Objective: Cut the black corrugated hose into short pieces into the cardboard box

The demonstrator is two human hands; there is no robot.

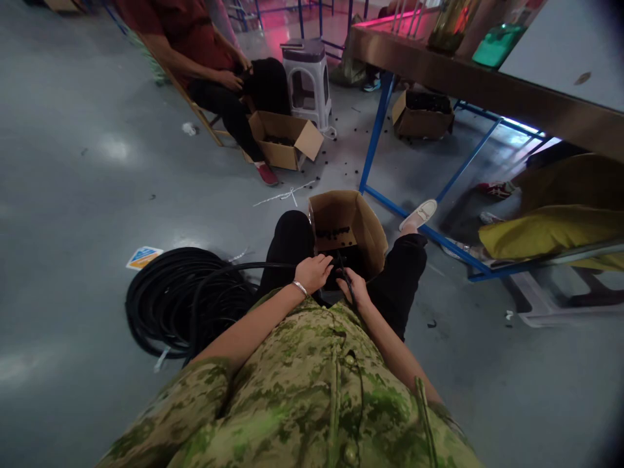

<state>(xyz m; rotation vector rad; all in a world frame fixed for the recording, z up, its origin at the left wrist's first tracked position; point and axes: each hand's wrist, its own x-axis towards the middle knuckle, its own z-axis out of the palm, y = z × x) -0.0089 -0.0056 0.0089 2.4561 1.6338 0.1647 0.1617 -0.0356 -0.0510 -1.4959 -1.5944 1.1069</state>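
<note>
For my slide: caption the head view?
Both hands grip black tubing over a box.

Black hose coil [173, 302], brown cardboard box [363, 224], green camouflage shirt [302, 390].

head-worn view, steep downward, close over lap

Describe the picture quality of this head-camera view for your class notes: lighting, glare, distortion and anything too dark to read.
Head view: wide-angle distortion bends the blue table frame and darkens the right corners; soft glare patches sit on the grey floor; pink light tints the far background; the left hand and right hand meet in shadow over black tubing, so their grip is hard to read; the cardboard box interior is dim.
</note>
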